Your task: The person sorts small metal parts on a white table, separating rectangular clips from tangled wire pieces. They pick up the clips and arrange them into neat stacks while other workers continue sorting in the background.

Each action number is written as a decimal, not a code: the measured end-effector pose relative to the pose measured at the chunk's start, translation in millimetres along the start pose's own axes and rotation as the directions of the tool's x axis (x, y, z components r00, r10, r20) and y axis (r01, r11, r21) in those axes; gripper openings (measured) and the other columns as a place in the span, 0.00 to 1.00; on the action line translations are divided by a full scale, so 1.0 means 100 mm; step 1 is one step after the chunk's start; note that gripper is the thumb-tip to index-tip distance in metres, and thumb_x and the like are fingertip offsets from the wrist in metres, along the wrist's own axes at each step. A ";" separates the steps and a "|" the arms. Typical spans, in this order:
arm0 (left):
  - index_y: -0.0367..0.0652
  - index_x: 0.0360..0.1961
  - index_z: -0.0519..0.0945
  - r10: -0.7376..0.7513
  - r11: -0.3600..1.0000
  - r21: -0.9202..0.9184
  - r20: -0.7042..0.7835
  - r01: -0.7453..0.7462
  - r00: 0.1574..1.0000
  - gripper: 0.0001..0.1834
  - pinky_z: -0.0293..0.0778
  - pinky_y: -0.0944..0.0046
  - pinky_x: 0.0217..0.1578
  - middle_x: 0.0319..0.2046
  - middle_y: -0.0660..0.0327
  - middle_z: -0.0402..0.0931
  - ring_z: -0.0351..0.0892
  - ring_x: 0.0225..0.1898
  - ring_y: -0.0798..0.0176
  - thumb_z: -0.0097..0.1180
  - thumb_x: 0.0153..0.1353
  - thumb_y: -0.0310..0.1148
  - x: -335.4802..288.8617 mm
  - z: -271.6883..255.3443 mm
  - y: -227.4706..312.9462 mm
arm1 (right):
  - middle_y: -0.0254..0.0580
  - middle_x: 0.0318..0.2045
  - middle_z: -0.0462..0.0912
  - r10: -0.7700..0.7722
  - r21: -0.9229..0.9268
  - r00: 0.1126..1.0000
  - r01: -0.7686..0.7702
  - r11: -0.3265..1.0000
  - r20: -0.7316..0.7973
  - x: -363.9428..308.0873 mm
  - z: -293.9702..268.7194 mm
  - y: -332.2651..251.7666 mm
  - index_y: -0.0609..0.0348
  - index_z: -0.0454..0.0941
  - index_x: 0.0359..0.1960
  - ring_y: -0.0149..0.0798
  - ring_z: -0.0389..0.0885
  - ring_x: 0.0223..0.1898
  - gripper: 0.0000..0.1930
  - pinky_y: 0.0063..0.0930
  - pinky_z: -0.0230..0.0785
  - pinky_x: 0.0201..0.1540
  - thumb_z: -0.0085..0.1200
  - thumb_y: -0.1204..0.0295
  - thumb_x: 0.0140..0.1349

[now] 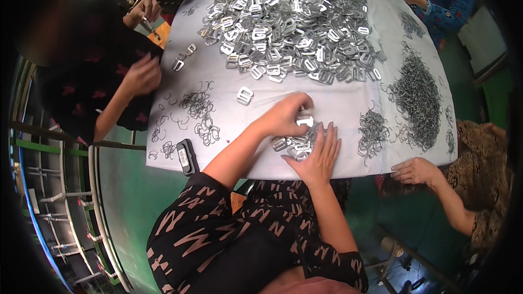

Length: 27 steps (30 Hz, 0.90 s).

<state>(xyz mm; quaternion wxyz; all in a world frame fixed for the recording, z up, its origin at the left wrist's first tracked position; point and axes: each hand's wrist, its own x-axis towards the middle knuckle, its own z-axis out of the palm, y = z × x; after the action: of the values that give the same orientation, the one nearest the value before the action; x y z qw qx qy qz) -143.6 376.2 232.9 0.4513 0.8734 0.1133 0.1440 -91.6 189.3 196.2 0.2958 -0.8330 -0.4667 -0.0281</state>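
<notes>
Near the table's front edge lies a small group of silver metal slide buckles (294, 146). My left hand (284, 115) reaches over from the left, its fingers curled and slightly blurred round a bright buckle (306, 120) at the top of the group. To the right of these buckles, my right hand (319, 159) lies with fingers stretched out and thumb apart, touching the group's right side. One loose slide buckle (244, 96) rests on the white tabletop (229, 120), left of my left hand.
A large heap of slide buckles (289, 27) covers the table's far middle. Thin wire hooks form piles at the right (414, 98) and left (197, 103). A black elongated object (188, 157) lies at the front left edge. Co-workers' hands (143, 74) (417, 172) flank me.
</notes>
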 end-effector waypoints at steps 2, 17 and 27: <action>0.41 0.46 0.74 0.129 0.990 -0.082 0.143 -0.118 0.981 0.27 0.71 0.58 0.49 0.42 0.55 0.75 0.74 0.46 0.52 0.68 0.42 0.33 0.01 0.17 0.11 | 0.64 0.68 0.55 0.031 -0.010 0.996 -0.032 0.999 -0.085 0.04 0.04 0.03 0.62 0.54 0.69 0.62 0.54 0.69 0.61 0.59 0.46 0.69 0.69 0.40 0.37; 0.43 0.38 0.83 0.353 0.799 0.589 -0.296 -0.120 0.888 0.11 0.70 0.54 0.44 0.36 0.57 0.78 0.74 0.43 0.51 0.64 0.53 0.33 1.70 0.69 -0.15 | 0.62 0.63 0.62 0.075 0.048 0.993 -0.070 0.996 -0.089 0.12 -0.11 0.11 0.65 0.58 0.66 0.61 0.59 0.66 0.61 0.59 0.50 0.67 0.72 0.41 0.33; 0.39 0.39 0.78 0.193 0.973 0.116 0.085 -0.202 0.978 0.13 0.75 0.55 0.47 0.41 0.55 0.76 0.77 0.46 0.50 0.61 0.50 0.24 1.32 0.46 -0.22 | 0.62 0.64 0.62 0.134 0.113 0.982 -0.120 0.986 -0.129 0.09 -0.07 0.17 0.62 0.57 0.67 0.60 0.57 0.67 0.57 0.58 0.45 0.69 0.70 0.41 0.38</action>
<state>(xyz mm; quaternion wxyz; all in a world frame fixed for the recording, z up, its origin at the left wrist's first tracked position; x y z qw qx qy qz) -5.7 397.6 209.0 0.3834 0.9114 0.0180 0.1486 -71.5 186.3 196.9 0.3713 -0.8407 -0.3921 -0.0416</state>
